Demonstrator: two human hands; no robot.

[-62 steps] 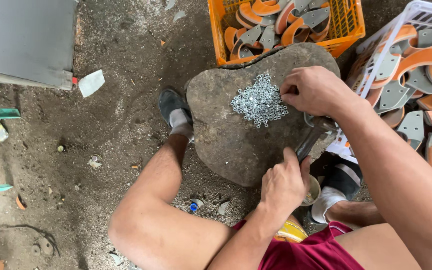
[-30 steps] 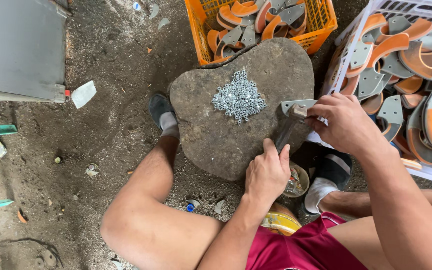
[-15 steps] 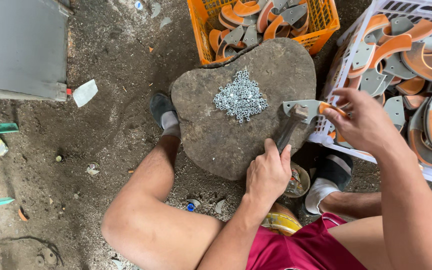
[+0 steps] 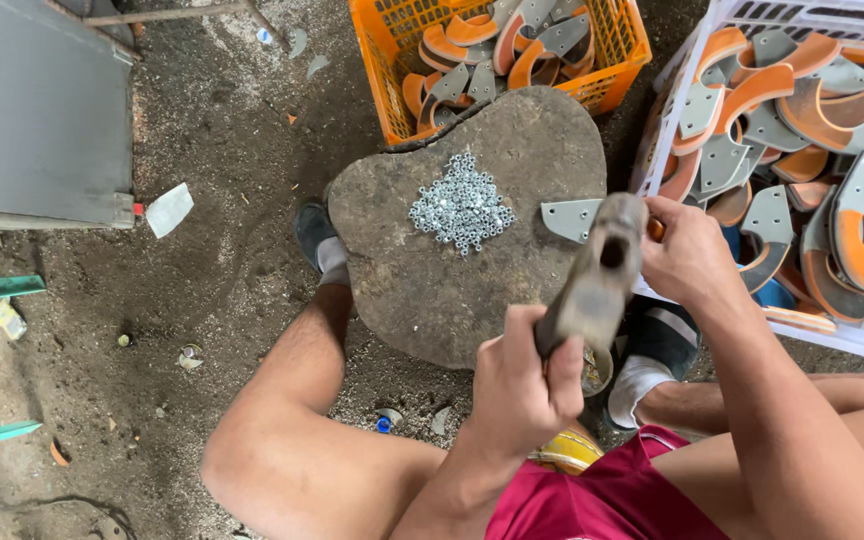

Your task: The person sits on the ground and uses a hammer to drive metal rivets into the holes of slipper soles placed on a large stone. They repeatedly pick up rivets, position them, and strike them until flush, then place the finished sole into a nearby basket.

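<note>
My left hand (image 4: pixel 527 385) is fisted on the raised blurry metal hammer (image 4: pixel 597 270); my right hand (image 4: pixel 692 255) pinches the flat grey metal plate (image 4: pixel 570 218) on the stone worktop (image 4: pixel 432 270).

orange crate (image 4: pixel 397 60), white crate (image 4: pixel 857 340), silver nuts (image 4: pixel 462 210), grey-brown stone (image 4: pixel 432 290), maroon shorts (image 4: pixel 602 495)

- You have one flat stone (image 4: pixel 452 290) in front of you.
- You have one pile of small metal nuts (image 4: pixel 462 212) on it, too many to count.
- You hold one hammer (image 4: pixel 592 285).
- You hold one grey metal plate (image 4: pixel 572 218) at the stone's edge.
- You sit beside two crates: one orange crate (image 4: pixel 392 60) and one white crate (image 4: pixel 852 335), each with many curved orange-and-grey pieces.
</note>
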